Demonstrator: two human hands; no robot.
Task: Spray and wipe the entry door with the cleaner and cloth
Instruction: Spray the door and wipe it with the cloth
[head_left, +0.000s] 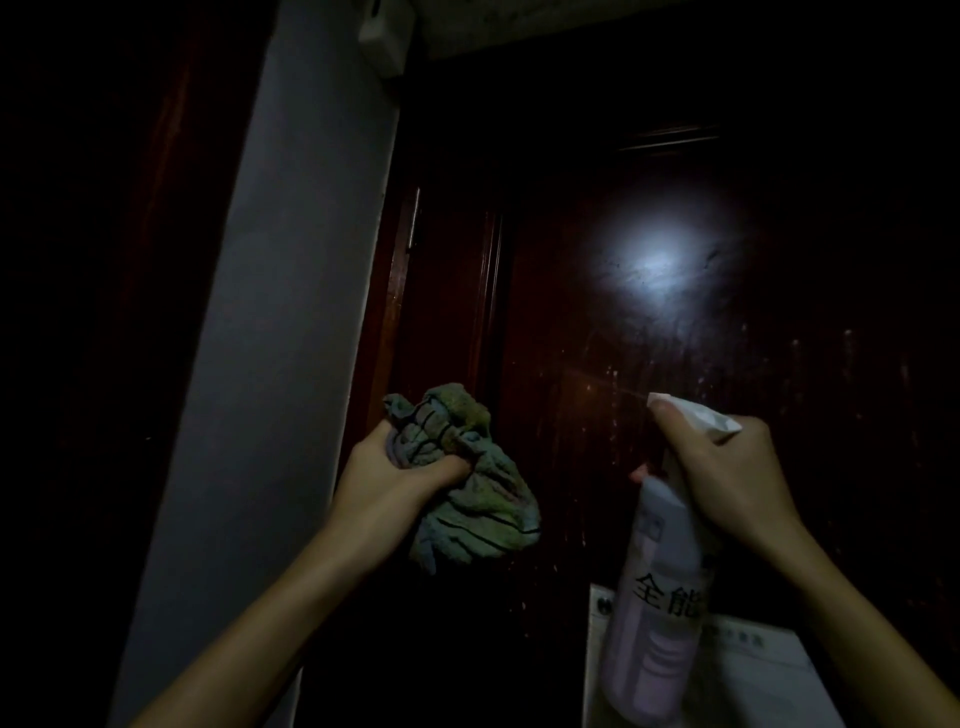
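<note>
Door (675, 364) panel shows wet streaks. Left hand (395, 467) clenches bunched cloth (467, 493) near door's hinge edge; right hand (727, 467) grasps cleaner bottle (660, 597), nozzle aimed at door. Risk: runoff soaking paper notice (753, 675) lower on door, if wiping lags

Spray bottle (657, 613) label reads "全能"; paper sheet (753, 670) on door, print illegible

The door (675, 338) is dark, glossy reddish wood, with a bright glare patch and pale streaks and droplets across its panel. The cloth (467, 499), crumpled, greenish-blue with dark stripes, is bunched in the left hand (395, 467). The cleaner (660, 623), a pale bottle with black characters, is gripped upright by the right hand (727, 467), nozzle towards the door.
</note>
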